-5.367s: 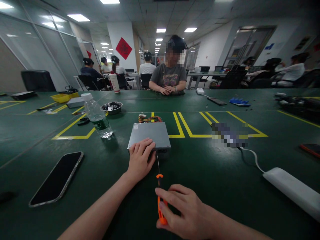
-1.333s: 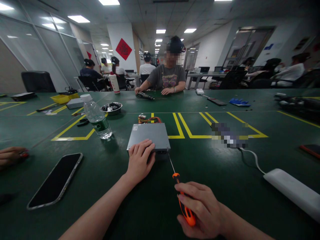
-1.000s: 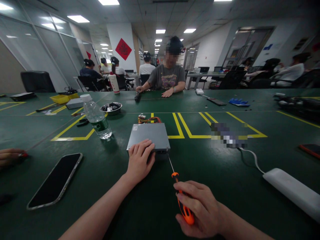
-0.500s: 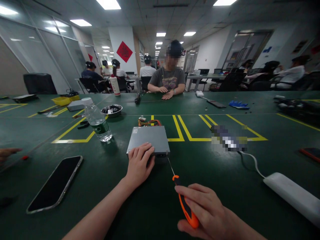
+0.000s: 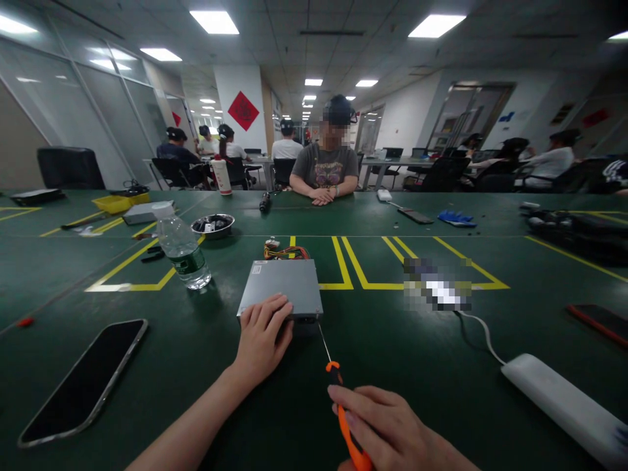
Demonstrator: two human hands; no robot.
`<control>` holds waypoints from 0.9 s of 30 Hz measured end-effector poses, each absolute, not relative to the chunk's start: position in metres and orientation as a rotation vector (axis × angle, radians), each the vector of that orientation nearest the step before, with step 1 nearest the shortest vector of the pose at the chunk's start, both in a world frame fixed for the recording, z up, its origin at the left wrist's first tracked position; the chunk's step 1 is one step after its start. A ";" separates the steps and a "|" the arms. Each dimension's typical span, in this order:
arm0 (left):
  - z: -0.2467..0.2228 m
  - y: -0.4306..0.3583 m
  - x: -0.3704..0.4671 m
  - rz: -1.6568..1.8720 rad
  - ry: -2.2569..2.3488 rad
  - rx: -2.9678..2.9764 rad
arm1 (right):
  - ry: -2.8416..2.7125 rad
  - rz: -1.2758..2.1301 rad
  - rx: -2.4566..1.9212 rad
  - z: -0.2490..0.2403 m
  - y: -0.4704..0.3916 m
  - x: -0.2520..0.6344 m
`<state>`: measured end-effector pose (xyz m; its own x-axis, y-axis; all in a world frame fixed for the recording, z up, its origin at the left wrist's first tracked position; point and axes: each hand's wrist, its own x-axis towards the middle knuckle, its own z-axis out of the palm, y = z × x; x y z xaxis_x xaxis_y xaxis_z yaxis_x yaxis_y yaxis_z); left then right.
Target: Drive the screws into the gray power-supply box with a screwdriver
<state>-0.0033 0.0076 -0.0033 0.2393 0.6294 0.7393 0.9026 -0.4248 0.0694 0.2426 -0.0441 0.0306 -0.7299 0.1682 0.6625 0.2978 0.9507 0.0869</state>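
A grey metal computer power supply (image 5: pixel 289 281) lies flat on the green table, its bundle of coloured wires (image 5: pixel 287 252) at the far side. My left hand (image 5: pixel 265 333) grips its near left part, fingers over the top face and thumb down by the front. My right hand (image 5: pixel 380 422) is closed around the orange and black handle of a screwdriver (image 5: pixel 334 373). The screwdriver's thin shaft points up and away, its tip at the near right corner of the power supply. Whether the tip sits in a screw is too small to tell.
To the left are a water bottle (image 5: pixel 186 261), a phone (image 5: pixel 83 383) and a metal bowl (image 5: pixel 214 226) of small parts. A white power strip (image 5: pixel 564 405) with a cable stands at right, beyond it blue gloves (image 5: pixel 456 218). A person (image 5: pixel 324 167) sits opposite.
My view has shifted a little, so the table things appear lower and further left. The person opposite has brought their hands together. A hand at the far left edge is gone. My grips are unchanged.
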 end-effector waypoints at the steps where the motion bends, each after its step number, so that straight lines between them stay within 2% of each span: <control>1: -0.004 0.008 -0.003 -1.012 -1.404 -2.145 | -2.416 -0.218 -0.322 0.030 -0.044 0.243; 11: -0.004 0.008 -0.002 -1.001 -1.409 -2.129 | -2.369 -0.209 -0.268 0.030 -0.043 0.241; 19: -0.004 0.008 -0.001 -1.012 -1.419 -2.110 | -2.312 -0.053 -0.205 0.022 -0.038 0.230; 27: -0.003 0.008 -0.002 -0.980 -1.407 -2.136 | -2.339 -0.193 -0.211 0.017 -0.043 0.232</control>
